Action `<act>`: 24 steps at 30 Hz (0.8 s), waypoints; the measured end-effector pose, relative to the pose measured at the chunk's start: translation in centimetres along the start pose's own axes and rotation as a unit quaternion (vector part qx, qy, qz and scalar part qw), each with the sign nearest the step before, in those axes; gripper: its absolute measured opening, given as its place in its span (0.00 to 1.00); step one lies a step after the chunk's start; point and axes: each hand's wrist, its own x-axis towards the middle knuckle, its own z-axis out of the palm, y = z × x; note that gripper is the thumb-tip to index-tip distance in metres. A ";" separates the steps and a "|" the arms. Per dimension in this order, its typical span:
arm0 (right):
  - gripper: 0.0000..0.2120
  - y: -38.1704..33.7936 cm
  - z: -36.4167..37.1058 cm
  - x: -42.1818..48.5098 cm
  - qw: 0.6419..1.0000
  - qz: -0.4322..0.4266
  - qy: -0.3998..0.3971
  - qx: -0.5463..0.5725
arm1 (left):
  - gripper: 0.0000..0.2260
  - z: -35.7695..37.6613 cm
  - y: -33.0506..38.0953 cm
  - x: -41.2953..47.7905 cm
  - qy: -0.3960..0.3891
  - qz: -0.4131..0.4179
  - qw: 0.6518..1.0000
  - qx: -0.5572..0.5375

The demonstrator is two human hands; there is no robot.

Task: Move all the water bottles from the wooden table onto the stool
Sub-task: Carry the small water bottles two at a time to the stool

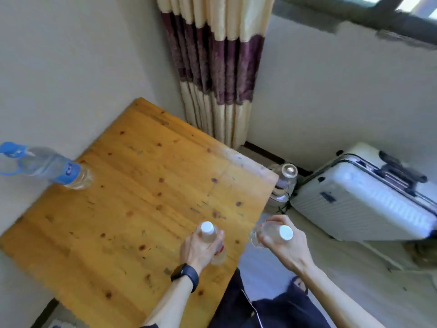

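Plain off-white walls (71,55), with a cream curtain (212,67) with a purple band hanging in the corner. Dark-framed window (378,10) up top right, daylight coming in. White hard-shell suitcase (361,202) sits on the pale floor (354,280), near a dark baseboard (276,157).

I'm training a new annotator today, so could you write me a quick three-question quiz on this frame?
1. True or false: the left hand grips a white-capped bottle over the wooden table.
2. The blue-labelled bottle is: A) lying in the table's middle, B) standing near the table's left edge, C) on the floor.
3. What colour is the cap of the other bottle, gripped by the right hand?
Key: 1 true; 2 B; 3 white.
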 end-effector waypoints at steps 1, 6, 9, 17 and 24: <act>0.17 1.1 -1.4 -0.7 0.999 0.013 0.028 0.012 | 0.24 0.6 1.9 0.2 -0.021 0.020 1.000 0.003; 0.16 7.3 -7.7 -5.4 0.982 0.086 0.159 0.063 | 0.21 4.6 11.9 -0.5 -0.093 0.144 0.985 0.031; 0.16 12.0 -10.9 -8.9 0.965 0.113 0.217 0.092 | 0.20 7.9 17.9 -3.1 -0.110 0.222 0.968 0.052; 0.14 24.6 -20.6 -20.7 0.914 0.191 0.320 0.162 | 0.28 19.2 31.2 -16.1 -0.190 0.342 0.917 0.073; 0.17 32.3 -31.2 -32.8 0.812 0.255 0.488 0.193 | 0.26 30.4 44.0 -30.3 -0.306 0.496 0.806 0.102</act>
